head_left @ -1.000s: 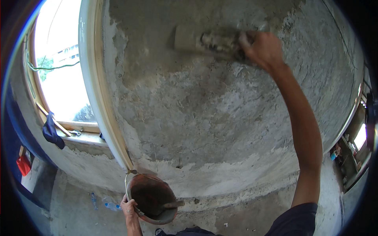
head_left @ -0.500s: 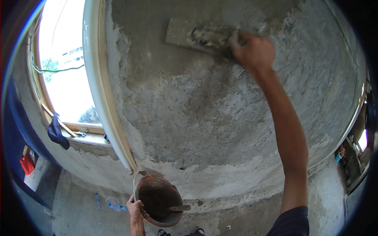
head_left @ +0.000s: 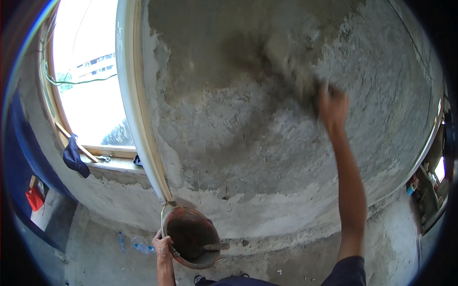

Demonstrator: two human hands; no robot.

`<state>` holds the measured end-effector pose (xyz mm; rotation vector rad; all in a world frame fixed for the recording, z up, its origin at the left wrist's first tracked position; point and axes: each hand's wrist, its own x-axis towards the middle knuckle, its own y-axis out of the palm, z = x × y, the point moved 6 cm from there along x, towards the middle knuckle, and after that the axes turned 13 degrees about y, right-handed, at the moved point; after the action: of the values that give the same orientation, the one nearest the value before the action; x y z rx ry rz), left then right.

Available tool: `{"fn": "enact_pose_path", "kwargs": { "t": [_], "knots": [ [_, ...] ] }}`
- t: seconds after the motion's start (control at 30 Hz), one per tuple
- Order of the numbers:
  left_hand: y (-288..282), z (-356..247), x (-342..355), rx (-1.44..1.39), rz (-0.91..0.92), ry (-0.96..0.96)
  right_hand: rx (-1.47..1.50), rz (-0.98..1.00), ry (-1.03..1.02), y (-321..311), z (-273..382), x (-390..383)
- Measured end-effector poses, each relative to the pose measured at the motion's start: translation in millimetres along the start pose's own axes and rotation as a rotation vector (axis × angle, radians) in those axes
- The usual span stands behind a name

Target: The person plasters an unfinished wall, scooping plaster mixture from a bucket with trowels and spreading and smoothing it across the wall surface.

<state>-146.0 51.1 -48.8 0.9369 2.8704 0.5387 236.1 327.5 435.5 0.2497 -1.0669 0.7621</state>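
Observation:
My right hand (head_left: 334,107) is closed round the handle of a plastering trowel (head_left: 296,71), which is smeared by motion against the grey wall (head_left: 267,162). Darker, smoother plaster covers the upper part of that wall, with rough, patchy plaster below it. Low and left of centre, my left hand (head_left: 163,244) grips the rim of a reddish bucket (head_left: 186,231) with a dark inside. The bucket is tilted so its mouth shows. A short wooden-looking handle (head_left: 217,247) sticks out over its right rim; the rest of that tool is hard to make out.
At the left is a window (head_left: 90,109) with a pale frame post (head_left: 129,86). A dark blue cap (head_left: 75,157) hangs at its sill. Plastic bottles (head_left: 140,245) lie on the floor, and a red object (head_left: 34,196) is at far left. Shelves (head_left: 429,190) stand far right.
My right hand has swept the trowel down and to the right, turning it steeper. The left hand keeps its grip on the bucket. The whole view has shifted slightly.

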Motion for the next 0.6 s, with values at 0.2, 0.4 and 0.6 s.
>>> {"fn": "enact_pose_path", "kwargs": {
  "t": [0.2, 0.4, 0.6],
  "knots": [
    [0.6, -6.6, -6.8, -0.048, -0.032, 0.015, -0.235, -0.031, 0.051, 32.3, 55.3, 38.4],
    [-13.6, -1.0, -4.5, -0.025, -0.050, 0.009, -0.275, 0.111, -0.392, 64.8, 54.8, -31.9],
    [-8.0, -7.2, -8.9, -0.007, -0.025, 0.019, -0.167, -0.137, -0.501, 28.6, 73.6, 28.3]
  ]
}}
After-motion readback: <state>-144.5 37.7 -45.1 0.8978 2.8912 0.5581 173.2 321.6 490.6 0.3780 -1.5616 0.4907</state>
